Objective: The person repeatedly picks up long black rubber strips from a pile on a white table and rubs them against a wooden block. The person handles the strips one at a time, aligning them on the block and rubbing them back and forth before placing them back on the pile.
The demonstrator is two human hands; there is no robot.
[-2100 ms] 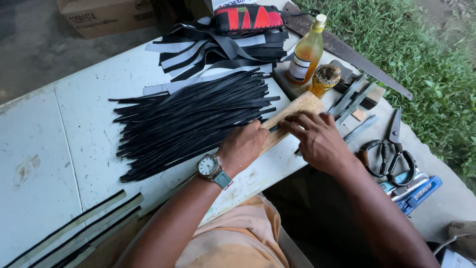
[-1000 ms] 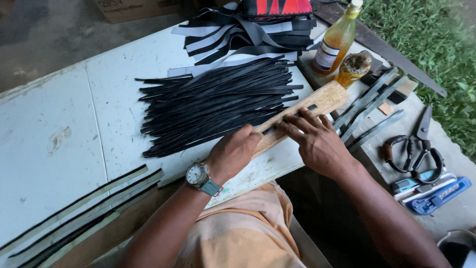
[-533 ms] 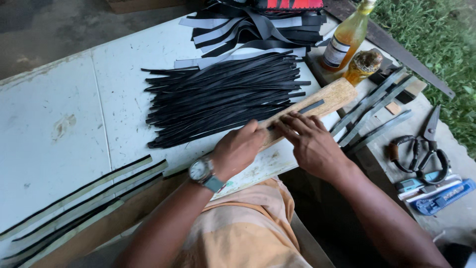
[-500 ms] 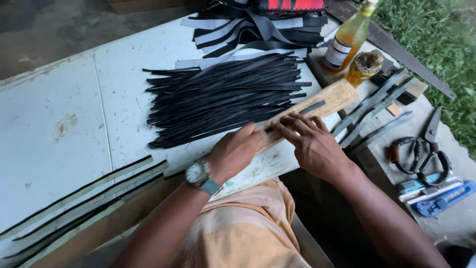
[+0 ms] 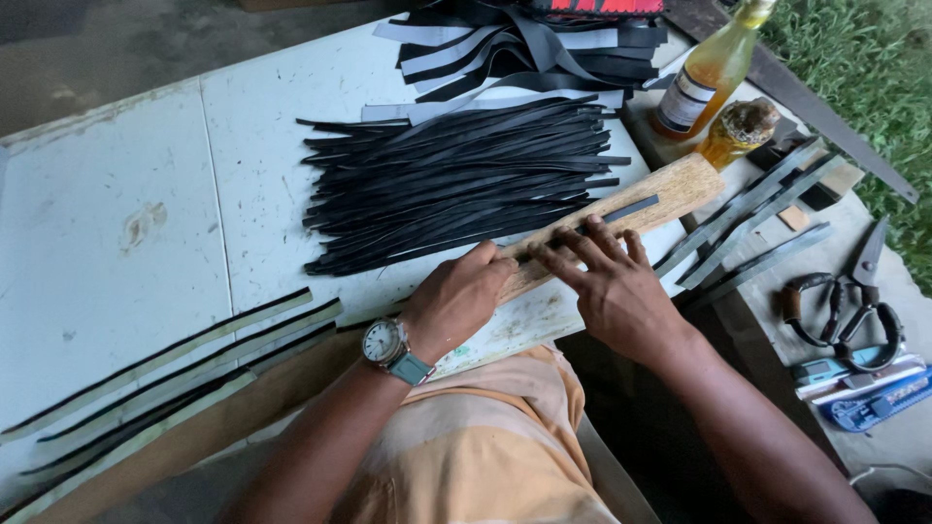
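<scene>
Person seated at a white worktable (image 5: 116,194), head camera looking down.

A thin black strip (image 5: 621,212) lies lengthwise on a wooden block (image 5: 670,189) at the table's near edge, just in front of the big pile of black strips (image 5: 456,184). Only the far end of the strip shows; the rest runs under the fingers.

Handling, as a judgement: the strip looks like cut rubber or similar, light, limp, a bit grippy rather than slick. It would likely flop if lifted by one end, so it is better pinned flat along its length or pinched near the middle. Not fragile. The block looks stiff and solid, a firm bed to press against.

Right hand (image 5: 616,291): fingers spread and laid flat on the strip and block, pressing down, closed around nothing. Left hand (image 5: 456,301): curled at the near end of the block, knuckles up, wristwatch (image 5: 386,343) on the wrist. It seems to pinch the strip's end or a small tool, but the fingertips are hidden and I cannot tell which.

Around: an amber bottle (image 5: 707,73) and small jar (image 5: 738,131) beyond the block, grey metal bars (image 5: 748,218) to the right, shears (image 5: 854,301) further right, pale-edged strips (image 5: 165,374) by the left forearm.
</scene>
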